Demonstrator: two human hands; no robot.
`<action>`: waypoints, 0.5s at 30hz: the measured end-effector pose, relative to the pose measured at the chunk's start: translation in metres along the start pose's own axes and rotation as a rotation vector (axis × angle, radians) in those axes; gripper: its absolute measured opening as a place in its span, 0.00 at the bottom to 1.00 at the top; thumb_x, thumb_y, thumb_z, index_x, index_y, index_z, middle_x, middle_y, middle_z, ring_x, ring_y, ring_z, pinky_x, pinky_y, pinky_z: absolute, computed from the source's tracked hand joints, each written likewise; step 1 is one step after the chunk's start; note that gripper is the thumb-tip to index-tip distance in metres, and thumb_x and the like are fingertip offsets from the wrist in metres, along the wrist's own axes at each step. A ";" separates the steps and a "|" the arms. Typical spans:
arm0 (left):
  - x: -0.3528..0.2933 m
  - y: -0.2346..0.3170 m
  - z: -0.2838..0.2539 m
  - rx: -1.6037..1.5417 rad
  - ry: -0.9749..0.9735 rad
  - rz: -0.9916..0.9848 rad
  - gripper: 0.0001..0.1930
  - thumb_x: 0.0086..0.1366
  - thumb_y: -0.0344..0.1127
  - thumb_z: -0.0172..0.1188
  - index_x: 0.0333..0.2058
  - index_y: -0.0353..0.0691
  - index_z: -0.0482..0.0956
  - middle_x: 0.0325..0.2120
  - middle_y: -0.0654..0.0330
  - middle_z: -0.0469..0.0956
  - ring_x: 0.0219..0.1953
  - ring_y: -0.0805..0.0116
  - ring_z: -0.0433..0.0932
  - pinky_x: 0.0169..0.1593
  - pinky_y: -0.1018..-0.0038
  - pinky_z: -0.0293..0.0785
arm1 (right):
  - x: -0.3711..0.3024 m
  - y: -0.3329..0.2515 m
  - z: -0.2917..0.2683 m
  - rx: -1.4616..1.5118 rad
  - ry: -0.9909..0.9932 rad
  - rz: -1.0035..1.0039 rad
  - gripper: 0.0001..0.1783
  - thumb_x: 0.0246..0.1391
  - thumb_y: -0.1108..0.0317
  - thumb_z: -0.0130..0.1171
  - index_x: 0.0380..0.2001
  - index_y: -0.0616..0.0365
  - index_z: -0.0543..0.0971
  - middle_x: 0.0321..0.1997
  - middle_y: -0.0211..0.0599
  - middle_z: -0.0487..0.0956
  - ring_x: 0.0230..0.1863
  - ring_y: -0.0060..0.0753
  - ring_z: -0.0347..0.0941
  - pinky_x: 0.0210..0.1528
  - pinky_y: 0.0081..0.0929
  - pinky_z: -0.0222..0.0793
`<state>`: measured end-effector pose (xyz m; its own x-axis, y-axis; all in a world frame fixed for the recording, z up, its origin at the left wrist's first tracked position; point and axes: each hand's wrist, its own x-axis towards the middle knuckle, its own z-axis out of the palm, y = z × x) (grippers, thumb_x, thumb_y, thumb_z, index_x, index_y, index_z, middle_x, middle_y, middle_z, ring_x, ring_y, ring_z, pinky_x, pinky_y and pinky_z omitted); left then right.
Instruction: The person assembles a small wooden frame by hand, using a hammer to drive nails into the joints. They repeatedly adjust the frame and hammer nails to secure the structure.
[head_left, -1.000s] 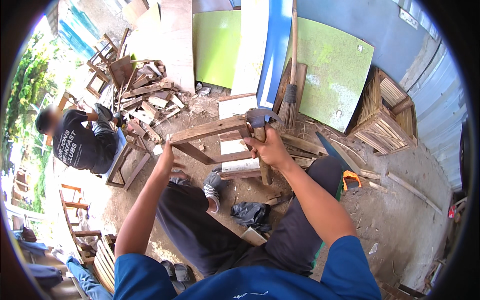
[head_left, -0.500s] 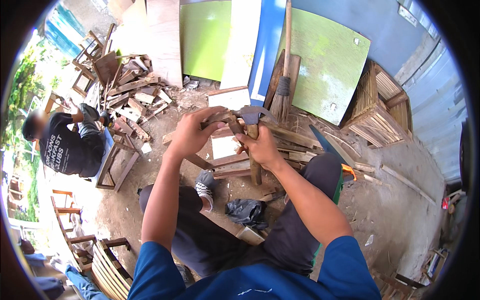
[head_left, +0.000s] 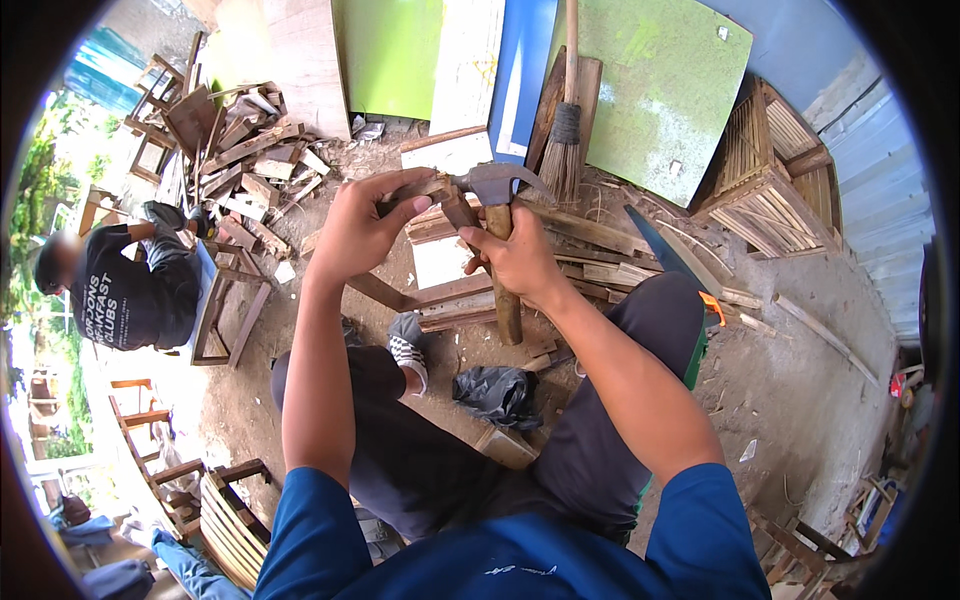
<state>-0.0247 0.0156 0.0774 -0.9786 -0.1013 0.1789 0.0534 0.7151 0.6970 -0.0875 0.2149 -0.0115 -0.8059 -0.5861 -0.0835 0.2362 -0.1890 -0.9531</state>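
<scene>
My left hand [head_left: 360, 228] is closed on a short brown wood piece [head_left: 456, 207], with the thumb along its near side. The far fingers are partly hidden behind the wood. My right hand [head_left: 522, 258] grips a claw hammer [head_left: 503, 315] by its wooden handle, just under the dark metal head. The handle hangs downward and the claw points right. The hammer's striking face is right beside the wood piece; whether they touch I cannot tell. My right thumb and fingertips lie close to the wood's lower end.
Planks [head_left: 455, 300] lie under my hands, with a handsaw [head_left: 655, 240] right of them. A black plastic bag [head_left: 497, 395] lies between my feet. A broom [head_left: 565, 150] leans on boards behind. Scrap wood [head_left: 255, 160] is piled far left, near a seated person [head_left: 130, 285]. A slatted wooden frame [head_left: 765, 190] stands right.
Both hands, the hammer and the wood piece sit higher in the picture, partly because the view has shifted. My grips look the same.
</scene>
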 end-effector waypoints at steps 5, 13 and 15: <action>-0.001 0.006 0.000 -0.005 -0.091 -0.185 0.19 0.68 0.32 0.70 0.56 0.36 0.83 0.45 0.51 0.88 0.46 0.72 0.84 0.51 0.71 0.80 | 0.000 0.002 0.000 -0.018 0.015 -0.033 0.15 0.63 0.77 0.65 0.49 0.69 0.73 0.41 0.37 0.79 0.34 0.28 0.80 0.33 0.30 0.84; -0.008 0.013 0.009 0.143 -0.029 -0.081 0.20 0.64 0.36 0.72 0.53 0.38 0.85 0.41 0.50 0.88 0.40 0.63 0.87 0.45 0.67 0.82 | -0.003 0.011 -0.005 -0.042 -0.008 -0.034 0.19 0.62 0.77 0.65 0.53 0.70 0.73 0.45 0.41 0.80 0.36 0.29 0.81 0.33 0.30 0.85; -0.010 0.015 0.011 0.157 -0.022 -0.082 0.20 0.62 0.42 0.74 0.51 0.42 0.87 0.38 0.48 0.87 0.37 0.50 0.87 0.44 0.62 0.82 | -0.005 0.012 -0.007 -0.069 -0.011 -0.020 0.20 0.61 0.78 0.65 0.55 0.70 0.72 0.46 0.43 0.80 0.38 0.30 0.82 0.34 0.30 0.85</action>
<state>-0.0160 0.0355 0.0785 -0.9826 -0.1498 0.1098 -0.0565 0.8042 0.5916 -0.0842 0.2212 -0.0248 -0.8040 -0.5914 -0.0617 0.1818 -0.1458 -0.9725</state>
